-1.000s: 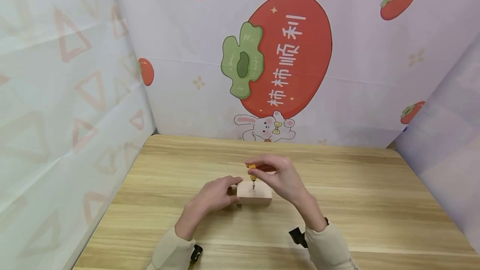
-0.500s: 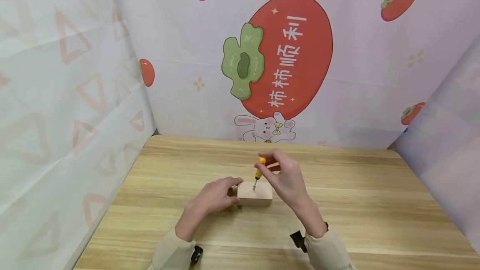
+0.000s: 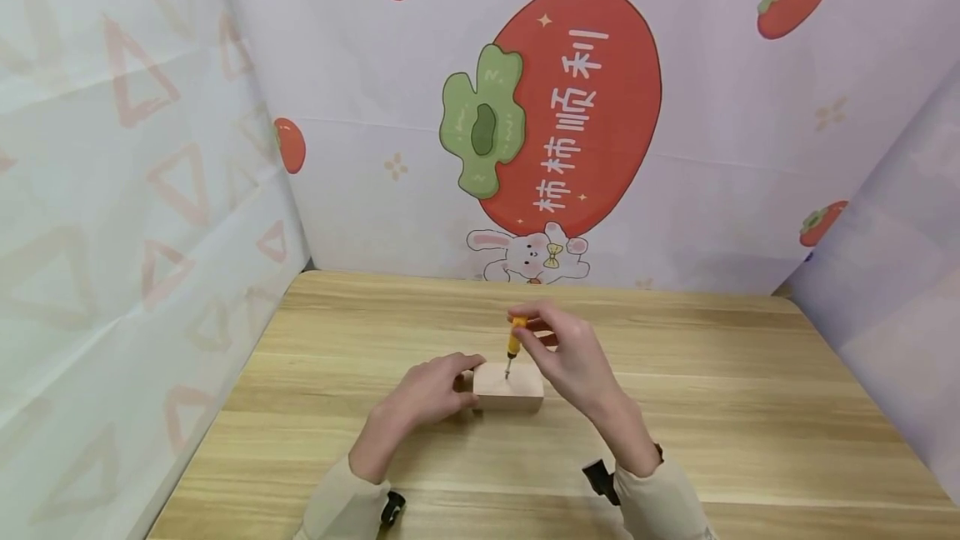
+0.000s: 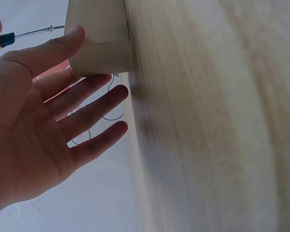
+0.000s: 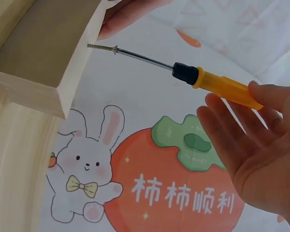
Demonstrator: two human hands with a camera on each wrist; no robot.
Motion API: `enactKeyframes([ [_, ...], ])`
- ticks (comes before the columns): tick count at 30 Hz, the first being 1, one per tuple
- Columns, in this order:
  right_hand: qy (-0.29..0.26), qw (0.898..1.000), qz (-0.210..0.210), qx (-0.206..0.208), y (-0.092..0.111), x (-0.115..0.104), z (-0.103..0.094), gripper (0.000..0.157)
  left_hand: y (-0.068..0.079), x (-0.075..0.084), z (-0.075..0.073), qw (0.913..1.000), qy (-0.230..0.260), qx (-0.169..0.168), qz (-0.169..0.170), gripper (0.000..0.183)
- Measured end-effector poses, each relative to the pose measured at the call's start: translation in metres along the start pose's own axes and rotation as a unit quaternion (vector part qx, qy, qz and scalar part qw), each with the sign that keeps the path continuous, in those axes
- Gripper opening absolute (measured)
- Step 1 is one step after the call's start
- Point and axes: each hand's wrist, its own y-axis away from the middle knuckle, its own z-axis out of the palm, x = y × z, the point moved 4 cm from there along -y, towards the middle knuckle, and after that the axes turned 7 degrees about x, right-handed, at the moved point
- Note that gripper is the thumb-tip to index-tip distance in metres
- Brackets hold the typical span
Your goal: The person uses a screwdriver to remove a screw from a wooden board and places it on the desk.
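Observation:
A pale wooden block (image 3: pixel 507 401) lies on the table in front of the person. My left hand (image 3: pixel 424 392) holds its left end between thumb and fingers; in the left wrist view the lower fingers (image 4: pixel 97 108) stretch past it. My right hand (image 3: pixel 576 361) pinches the end of a yellow-handled screwdriver (image 5: pixel 227 89) between thumb and fingertips. The shaft leans slightly right above the block. Its tip meets the head of a screw (image 5: pixel 102 47), whose point is in the block's top face and whose threads show above the wood.
The wood-grain table (image 3: pixel 720 423) spreads around both hands. Behind it hangs a cloth backdrop (image 3: pixel 360 215) with persimmon and rabbit prints, and a patterned cloth (image 3: pixel 97 215) stands at the left. Black straps (image 3: pixel 600 480) sit at the wrists.
The screwdriver's handle tipped to the right with the right hand, then came slightly back left. Its tip stays at the screw. The left hand and the block keep their place.

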Motion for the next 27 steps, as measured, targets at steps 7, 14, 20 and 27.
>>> enactKeyframes([
  [7,0.032,0.997,-0.004,0.063,0.0040,0.0054,-0.0018,0.034,0.0014,0.0027,-0.0012,1.0000,-0.003,-0.003,0.003,0.056],
  [14,0.019,0.998,-0.004,0.061,0.0038,0.0074,-0.0042,0.031,0.0006,0.0013,-0.0009,1.0000,-0.001,-0.001,0.001,0.056],
  [20,0.001,0.999,-0.025,0.034,0.0036,0.0073,-0.0052,0.031,-0.0003,-0.0002,0.0005,1.0000,-0.002,-0.002,0.001,0.056],
  [27,-0.032,0.998,-0.045,-0.022,0.0014,0.0062,-0.0021,0.030,-0.0012,-0.0008,0.0007,1.0000,0.001,-0.004,-0.003,0.056],
])
